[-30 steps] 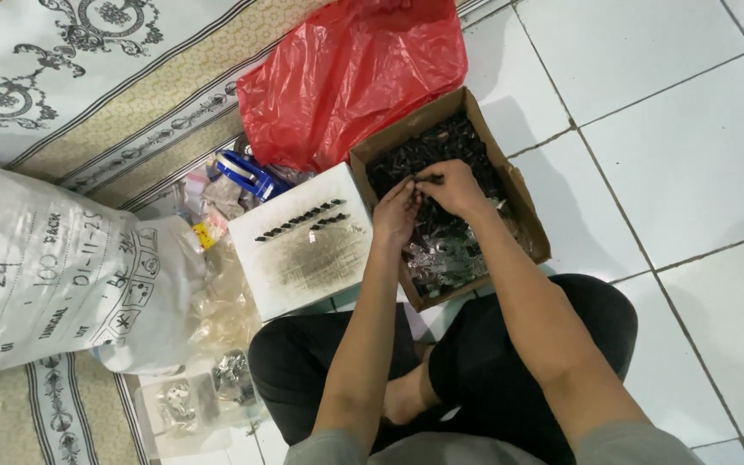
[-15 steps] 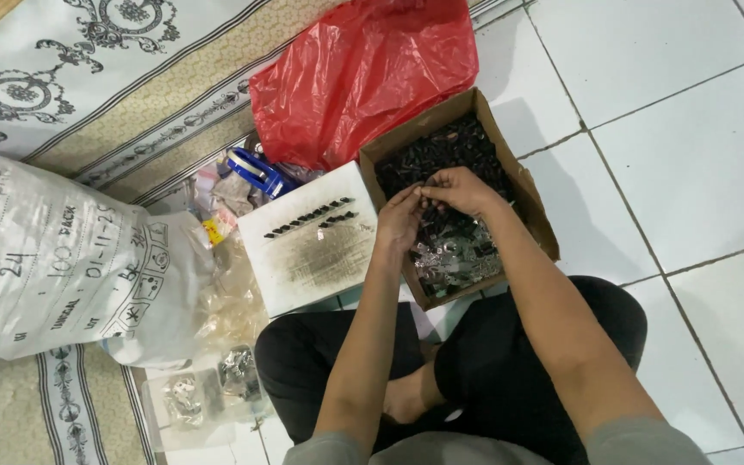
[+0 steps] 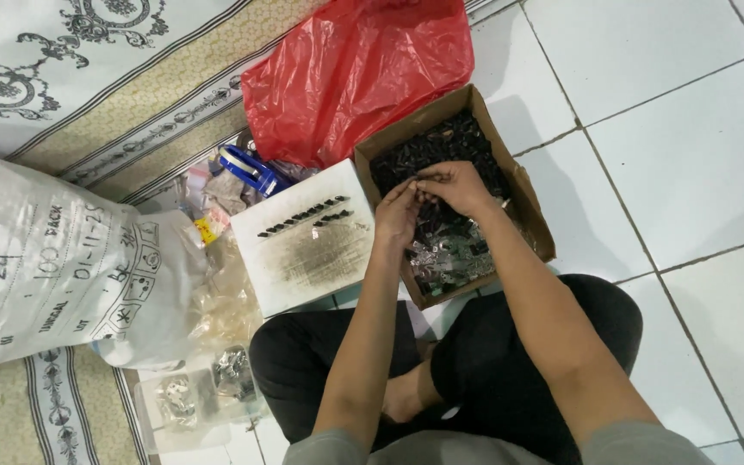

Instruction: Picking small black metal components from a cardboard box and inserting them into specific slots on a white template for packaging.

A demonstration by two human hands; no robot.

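A seated person's left hand (image 3: 396,215) and right hand (image 3: 454,185) are meeting over a cardboard box (image 3: 534,226) of small black parts (image 3: 441,146) on the tiled floor (image 3: 691,129), fingertips pinching a part together.

Person sits cross-legged on white tiled floor (image 3: 691,120). Both hands meet over an open cardboard box (image 3: 534,226) – left hand (image 3: 396,215) & right hand (image 3: 454,185), fingertips pinched together on a small dark piece; can't tell exactly what. Box holds small black parts (image 3: 441,146) at far end, clear packets (image 3: 445,254) nearer. Just left: white board (image 3: 303,250) w/ two short rows of black parts. Behind – red plastic bag (image 3: 359,69). Far left: big white sack (image 3: 53,258) on patterned mat (image 3: 131,77).
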